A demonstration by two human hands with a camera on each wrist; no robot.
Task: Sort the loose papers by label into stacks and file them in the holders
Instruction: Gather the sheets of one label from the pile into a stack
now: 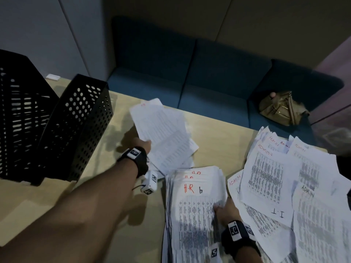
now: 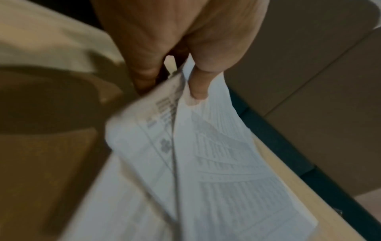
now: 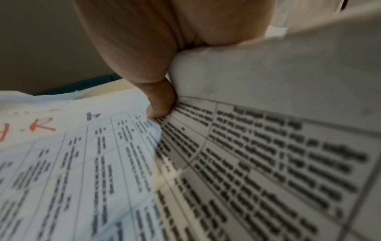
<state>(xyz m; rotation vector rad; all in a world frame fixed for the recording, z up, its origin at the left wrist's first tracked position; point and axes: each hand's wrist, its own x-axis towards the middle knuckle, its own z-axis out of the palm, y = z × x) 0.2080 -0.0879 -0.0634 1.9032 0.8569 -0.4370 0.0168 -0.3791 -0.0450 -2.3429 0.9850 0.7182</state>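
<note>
My left hand [image 1: 145, 145] holds a sheaf of printed papers [image 1: 161, 133] lifted above the table, just right of the black perforated holders [image 1: 81, 120]. In the left wrist view the thumb [image 2: 199, 86] and fingers pinch the sheaf [image 2: 216, 154] at its near edge. My right hand [image 1: 225, 207] is at the right edge of the H.R stack [image 1: 193, 202], thumb [image 3: 161, 102] on its top sheet [image 3: 72, 154]. Its fingers are hidden under the sheets beside it. ADMIN and I.T sheets [image 1: 266, 173] lie spread at the right.
A second, taller black holder [image 1: 22, 111] stands at the far left. Beyond the wooden table [image 1: 218, 133] is a blue sofa [image 1: 209, 73] with a tan bag [image 1: 281, 109] on it. A small white object [image 1: 53, 76] lies at the table's back left.
</note>
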